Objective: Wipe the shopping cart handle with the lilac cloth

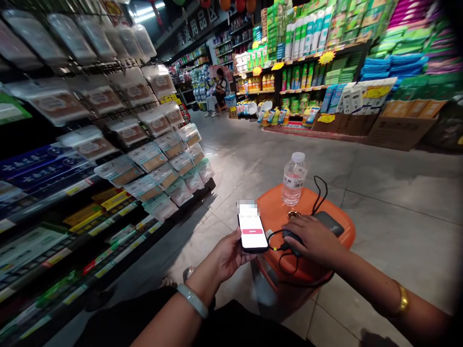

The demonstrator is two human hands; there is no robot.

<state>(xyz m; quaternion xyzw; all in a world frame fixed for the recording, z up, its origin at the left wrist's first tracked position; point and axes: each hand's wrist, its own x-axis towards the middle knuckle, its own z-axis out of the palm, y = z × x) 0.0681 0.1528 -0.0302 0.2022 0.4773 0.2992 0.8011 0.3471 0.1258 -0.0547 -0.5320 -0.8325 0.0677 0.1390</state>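
My left hand (229, 253) is closed round the lower end of a smartphone (252, 236), whose lit white screen shows a red button and faint digits; its top is blurred out. My right hand (313, 236) lies over a rounded black device (291, 241) on an orange stool (342, 241), fingers curled over it. A black cable (277, 248) loops beside that device. Behind my right hand sits a flat dark grey box (331, 224), partly covered. Close to my fingertips is a small gold-coloured round thing (293, 214). A clear water bottle (293, 180) stands upright at the stool's far side.
Shelves of hanging packets (159, 144) rise close on my left. Across the tiled floor (231, 159) stand shelves of bottles and packs (304, 72), with a cardboard box (401, 127) at their foot. A seated person (219, 91) is farther back.
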